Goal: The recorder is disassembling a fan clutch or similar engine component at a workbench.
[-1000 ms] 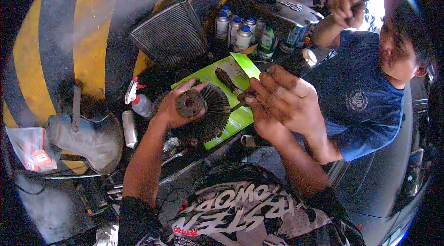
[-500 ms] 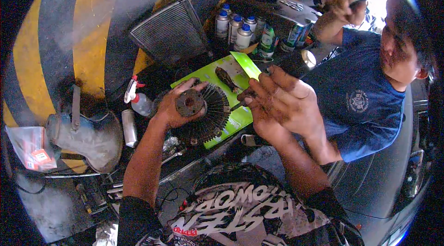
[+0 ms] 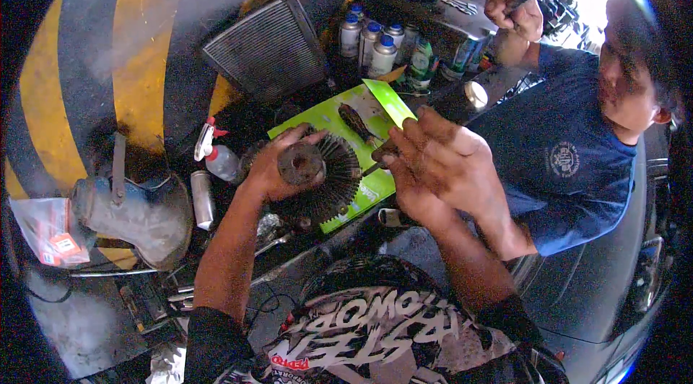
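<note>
Two hands working: left hand fingers gripping finned fan clutch over green sheet, right hand fingers closed on thin tool at hub — keeping clutch steady, tip seated square.

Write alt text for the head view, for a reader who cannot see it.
Seen from above, a person's left hand grips a round, dark finned metal part over a green board, while the right hand holds a thin tool to it. A co-worker in a blue shirt sits opposite; bottles and a radiator-like grille lie behind.
</note>
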